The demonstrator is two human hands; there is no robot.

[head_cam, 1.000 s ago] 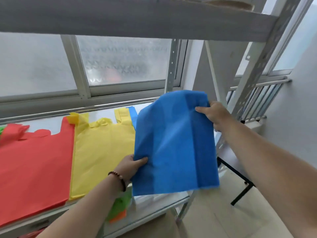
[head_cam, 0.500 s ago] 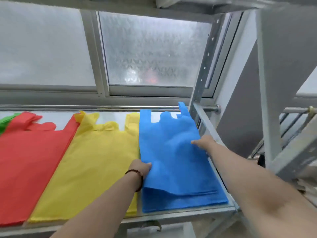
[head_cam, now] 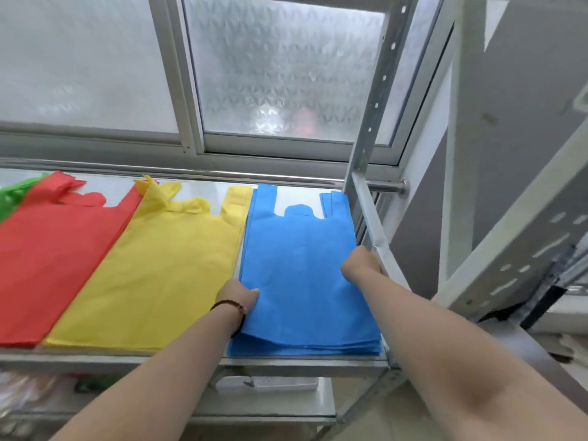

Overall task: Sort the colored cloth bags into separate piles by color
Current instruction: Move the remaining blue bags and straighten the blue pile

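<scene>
On the far left of the shelf I see a bit of a green bag. It peeks out from under the red pile. The red bags lie flat, with their handles pointing to the window. The yellow pile lies just beside the red one, and its left edge rests a little on the red bags. Its handles at the top are crumpled.

My left hand rests at the line where the yellow pile and the blue pile meet. I wear a dark bead bracelet on that wrist. My fingers are bent at the left edge of the top blue bag. I cannot tell if they pinch the cloth or just press on it.

The blue pile is the last one on the right. It lies flat on the shelf, touching the yellow pile. Many blue edges show in a stack at the front. The top bag bulges up a little near my left hand.

My right hand is on the right edge of the blue pile, next to the gray metal bar of the rack. Its fingers are bent down and hidden from me, so I cannot tell if they hold the cloth.

A metal rail runs along the back of the shelf, under the window.
</scene>
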